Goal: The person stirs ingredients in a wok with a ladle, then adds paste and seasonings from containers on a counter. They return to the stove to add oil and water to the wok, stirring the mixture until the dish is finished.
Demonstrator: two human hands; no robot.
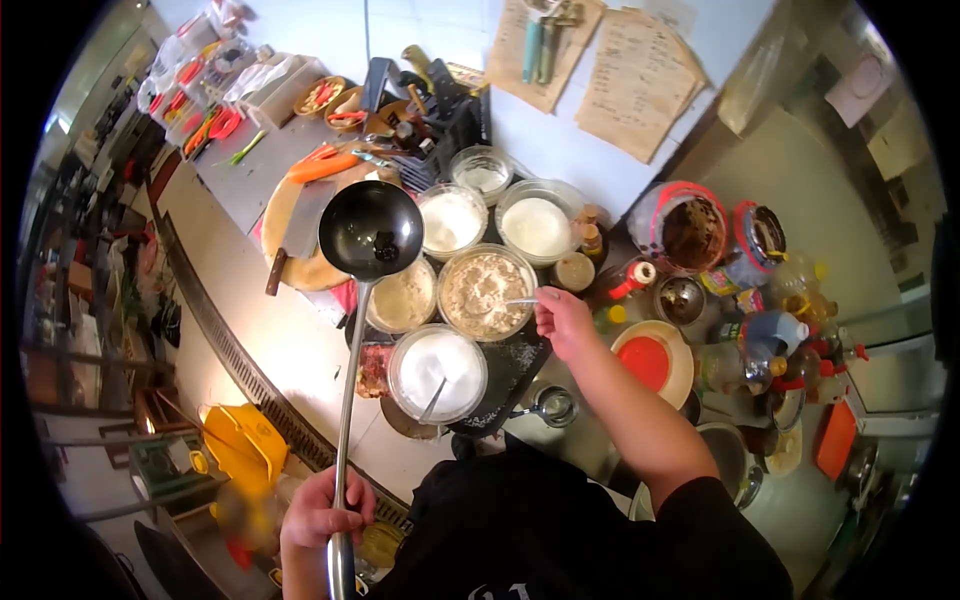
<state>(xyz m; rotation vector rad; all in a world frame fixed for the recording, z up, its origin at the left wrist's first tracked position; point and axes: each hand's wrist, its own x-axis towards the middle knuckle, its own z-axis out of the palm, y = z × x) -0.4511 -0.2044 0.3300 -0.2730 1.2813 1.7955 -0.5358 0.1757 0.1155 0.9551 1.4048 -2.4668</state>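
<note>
By tubs [392,375], left fingers [333,519] gripping ladle [362,240]

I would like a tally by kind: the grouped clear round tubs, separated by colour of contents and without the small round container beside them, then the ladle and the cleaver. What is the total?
Tubs with white contents: 4
Tubs with beige contents: 2
Ladle in the left hand: 1
Cleaver on the round board: 1
Total: 8

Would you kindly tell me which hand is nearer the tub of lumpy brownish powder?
Right: the right hand is just beside the tub, holding a utensil; the left hand is farther off, gripping the ladle's handle.
</note>
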